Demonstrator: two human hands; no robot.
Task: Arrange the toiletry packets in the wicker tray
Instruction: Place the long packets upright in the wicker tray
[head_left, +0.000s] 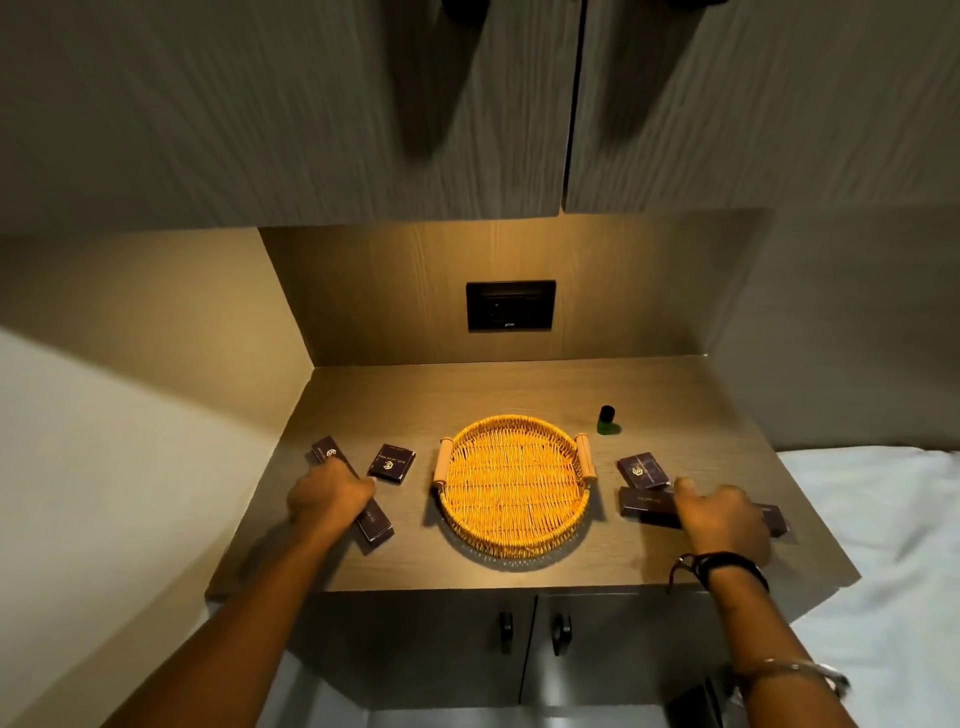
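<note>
Judging progress: nothing is placed yet. Wicker tray (514, 486) sits mid-bench, oval, wooden roll handles at both ends, its woven floor bare. Four dark toiletry packets all lie on the bench (519, 384) outside the tray. Left of the tray: a long packet (375, 524) running diagonally, and a small square packet (391, 462) between that long one and the tray's left handle, near but not touching it. Right of the tray: a small packet (643, 471) just off the right handle, and a long flat packet (644, 507) lying crosswise nearer the bench's front edge. Left hand (328, 493) rests over the middle of the left long packet, fingers curled down on it; grip looks closed around it, though the packet appears not yet lifted. Right hand (719, 514) covers the middle of the right long packet, fingers bent over it; whether the grip is clamped or merely resting, I cannot tell. Remaining, by my estimate: all four packets into the tray. A small green bottle (606, 420) with a dark cap stands behind the tray's right handle; unclear whether it belongs to the set. Hidden: mid-sections of both long packets under the hands; fingertips on both sides. Packet print is too small to read.
</note>
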